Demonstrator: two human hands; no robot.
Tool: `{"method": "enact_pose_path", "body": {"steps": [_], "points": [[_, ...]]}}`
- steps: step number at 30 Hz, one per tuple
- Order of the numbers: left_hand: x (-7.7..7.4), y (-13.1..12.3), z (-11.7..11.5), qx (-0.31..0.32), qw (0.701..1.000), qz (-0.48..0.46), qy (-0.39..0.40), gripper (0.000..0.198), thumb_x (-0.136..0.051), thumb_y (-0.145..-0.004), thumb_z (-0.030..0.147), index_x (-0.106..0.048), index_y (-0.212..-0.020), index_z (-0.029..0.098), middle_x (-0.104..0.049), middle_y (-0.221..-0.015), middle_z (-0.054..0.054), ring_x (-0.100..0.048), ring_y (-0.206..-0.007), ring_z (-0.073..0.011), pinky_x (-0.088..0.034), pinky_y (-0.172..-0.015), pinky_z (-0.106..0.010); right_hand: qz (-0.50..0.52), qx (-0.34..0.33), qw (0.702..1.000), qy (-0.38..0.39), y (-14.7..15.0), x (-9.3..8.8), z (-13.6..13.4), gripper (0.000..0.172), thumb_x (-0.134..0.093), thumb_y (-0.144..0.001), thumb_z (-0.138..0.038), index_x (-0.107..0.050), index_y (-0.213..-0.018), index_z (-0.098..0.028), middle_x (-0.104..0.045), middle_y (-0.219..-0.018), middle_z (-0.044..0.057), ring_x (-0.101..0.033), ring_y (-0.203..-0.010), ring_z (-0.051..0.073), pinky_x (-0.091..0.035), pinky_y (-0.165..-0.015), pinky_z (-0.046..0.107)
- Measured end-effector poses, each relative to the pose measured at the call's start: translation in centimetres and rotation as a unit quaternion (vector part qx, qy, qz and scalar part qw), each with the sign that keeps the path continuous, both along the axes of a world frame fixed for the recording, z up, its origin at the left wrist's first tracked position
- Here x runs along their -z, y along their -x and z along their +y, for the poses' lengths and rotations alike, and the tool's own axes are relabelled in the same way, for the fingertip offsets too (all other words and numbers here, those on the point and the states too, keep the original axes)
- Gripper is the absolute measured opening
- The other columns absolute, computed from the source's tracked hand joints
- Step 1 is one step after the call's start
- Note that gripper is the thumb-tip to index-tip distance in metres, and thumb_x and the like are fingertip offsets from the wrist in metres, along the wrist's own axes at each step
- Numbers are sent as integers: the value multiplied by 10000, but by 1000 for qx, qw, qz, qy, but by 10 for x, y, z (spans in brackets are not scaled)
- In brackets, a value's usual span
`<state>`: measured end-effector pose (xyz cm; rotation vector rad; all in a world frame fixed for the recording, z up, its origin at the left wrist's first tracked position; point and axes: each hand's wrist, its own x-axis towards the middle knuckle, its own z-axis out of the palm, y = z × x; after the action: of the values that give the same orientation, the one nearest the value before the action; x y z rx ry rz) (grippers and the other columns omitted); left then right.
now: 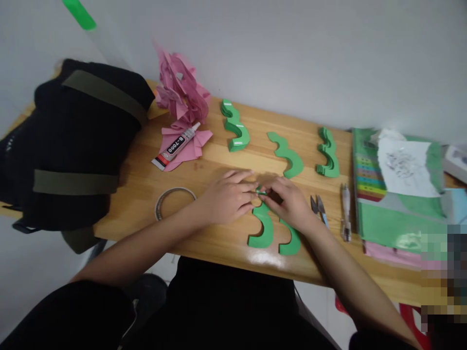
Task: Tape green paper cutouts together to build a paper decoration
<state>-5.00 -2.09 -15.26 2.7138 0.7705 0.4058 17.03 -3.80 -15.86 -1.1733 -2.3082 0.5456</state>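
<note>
Green cutout (pixel 268 231) lay on the table (pixel 215 245), probably light and bendy, best held by its edges. Left hand (pixel 230 197) was splayed; right hand (pixel 286 197) pinched the cutout's far end, far as blur showed.

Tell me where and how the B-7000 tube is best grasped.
Probably at mid-body, from above, pinching across its width. The B-7000 tube lies slanted on pink paper, its narrow tip toward the picture's upper right, with both long edges visible. The left hand is the nearer one.
</note>
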Motion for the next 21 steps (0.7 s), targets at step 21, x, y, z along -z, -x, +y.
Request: {"method": "enact_pose_path", "body": {"steps": [21], "points": [[-6,-2,-1,-11,1000,6,21,250,-517,-971,280,-734,-1075,211,-697,-1246,-10,-465,-1344,-315,-406,-1075,-501,-10,-14,1000,8,-2,-2,2,99,-583,-915,-258,-626,-982,-198,-609,-751,38,-580,-725,199,-483,-671,331]]}}
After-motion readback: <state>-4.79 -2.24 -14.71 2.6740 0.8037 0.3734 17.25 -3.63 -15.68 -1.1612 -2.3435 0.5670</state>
